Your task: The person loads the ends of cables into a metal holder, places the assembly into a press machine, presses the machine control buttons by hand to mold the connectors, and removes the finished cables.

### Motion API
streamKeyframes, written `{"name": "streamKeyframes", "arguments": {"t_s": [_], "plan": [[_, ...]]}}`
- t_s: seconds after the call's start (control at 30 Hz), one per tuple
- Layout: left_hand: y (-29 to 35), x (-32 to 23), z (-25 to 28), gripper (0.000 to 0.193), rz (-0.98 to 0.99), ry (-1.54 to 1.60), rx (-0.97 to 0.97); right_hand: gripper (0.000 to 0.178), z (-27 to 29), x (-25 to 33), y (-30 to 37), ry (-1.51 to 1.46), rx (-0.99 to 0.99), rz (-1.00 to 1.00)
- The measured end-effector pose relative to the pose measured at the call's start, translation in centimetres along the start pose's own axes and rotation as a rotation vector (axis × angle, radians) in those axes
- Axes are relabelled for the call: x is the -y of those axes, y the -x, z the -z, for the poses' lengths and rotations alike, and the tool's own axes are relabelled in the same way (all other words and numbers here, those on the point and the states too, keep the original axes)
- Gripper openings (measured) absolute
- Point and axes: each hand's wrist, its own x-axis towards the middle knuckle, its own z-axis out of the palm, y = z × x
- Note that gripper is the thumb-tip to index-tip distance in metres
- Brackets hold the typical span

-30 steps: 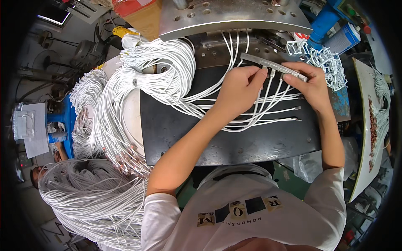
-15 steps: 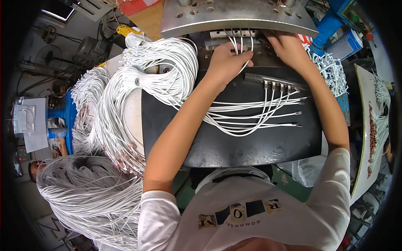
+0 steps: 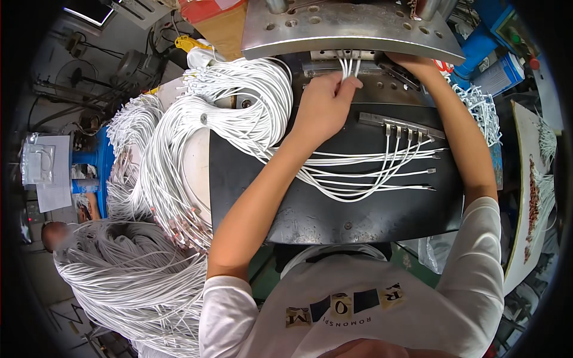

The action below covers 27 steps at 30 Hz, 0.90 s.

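Observation:
My left hand (image 3: pixel 325 104) is closed around several white cables (image 3: pixel 350 64), just in front of the thick steel plate (image 3: pixel 352 40). Those cables run up to a drilled metal block (image 3: pixel 334 55) beneath the plate's edge. My right hand (image 3: pixel 412 63) reaches under the plate's right side, its fingers hidden. Close below it lies a dark, elongated object (image 3: pixel 400 76); whether the hand touches it I cannot tell. Nearer to me, a slim metal bar (image 3: pixel 373 118) rests on the black work surface (image 3: pixel 286 224) with several cable ends in it. More white cables (image 3: pixel 358 191) lie loose beside it.
A tied bundle of white cables (image 3: pixel 245 113) fills the left of the bench, above a big coiled heap (image 3: pixel 131 286). At the right are tangled white pieces (image 3: pixel 477 107), a blue can (image 3: pixel 501 74) and a pale board (image 3: pixel 522 197). Part of another person shows at far left.
My view has shifted slightly. The cables at my left hand now sit closer together. My right hand has gone farther under the plate, and the dark object below it has come into sight.

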Motion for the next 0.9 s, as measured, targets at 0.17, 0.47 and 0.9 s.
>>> {"name": "streamKeyframes", "arguments": {"t_s": [0.17,0.47,0.9], "plan": [[4.1,-4.1,2.7,0.026,-0.265,-0.135,0.124,0.032,-2.0,-1.1,1.2,-0.204,-0.635,0.184],[6.9,1.9,6.6,0.010,-0.095,0.323,-1.022,0.027,1.8,0.6,6.3,-0.417,-0.281,0.010],[5.0,1.0,3.9,0.013,-0.592,-0.887,-0.206,0.018,9.0,2.7,17.4,-0.695,0.154,-0.116]]}}
